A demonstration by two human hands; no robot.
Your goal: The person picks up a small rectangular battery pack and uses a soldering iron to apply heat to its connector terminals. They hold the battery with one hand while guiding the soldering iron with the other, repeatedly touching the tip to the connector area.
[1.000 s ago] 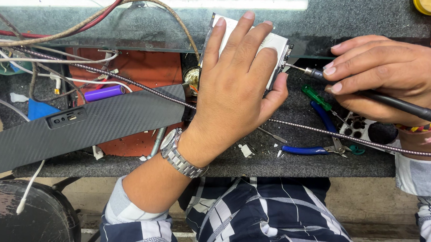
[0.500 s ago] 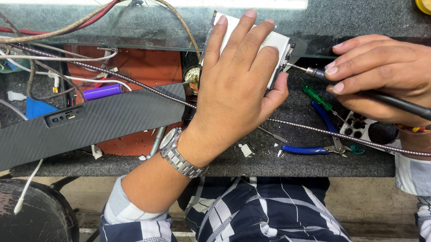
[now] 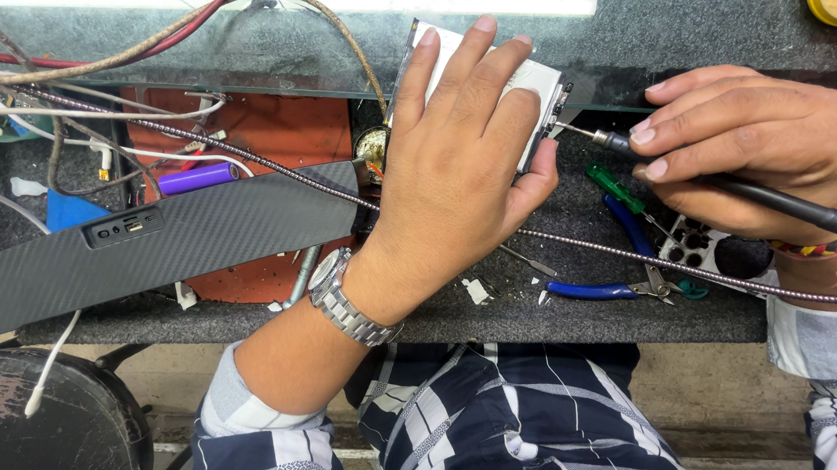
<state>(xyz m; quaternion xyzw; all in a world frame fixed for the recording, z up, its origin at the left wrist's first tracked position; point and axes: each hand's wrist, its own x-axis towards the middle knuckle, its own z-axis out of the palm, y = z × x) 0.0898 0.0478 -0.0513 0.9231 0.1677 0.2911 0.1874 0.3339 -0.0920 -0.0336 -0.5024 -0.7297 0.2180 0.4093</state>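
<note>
Left hand (image 3: 454, 180) lies flat, pinning white box (image 3: 525, 83) on worktop (image 3: 578, 307); right hand (image 3: 752, 152) grip clamped on soldering iron (image 3: 725, 187), tip at box's right edge; pliers (image 3: 625, 285) crowd right side

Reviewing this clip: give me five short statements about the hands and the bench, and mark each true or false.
1. The left hand lies flat on a white box. True.
2. The right hand holds blue pliers. False: it holds a black-handled tool whose metal tip meets the box's edge; the pliers lie on the bench.
3. A metal watch is on the left wrist. True.
4. The purple cell sits to the right of the box. False: it lies to its left, on the red mat.
5. The long black panel stands upright. False: it lies flat.
</note>
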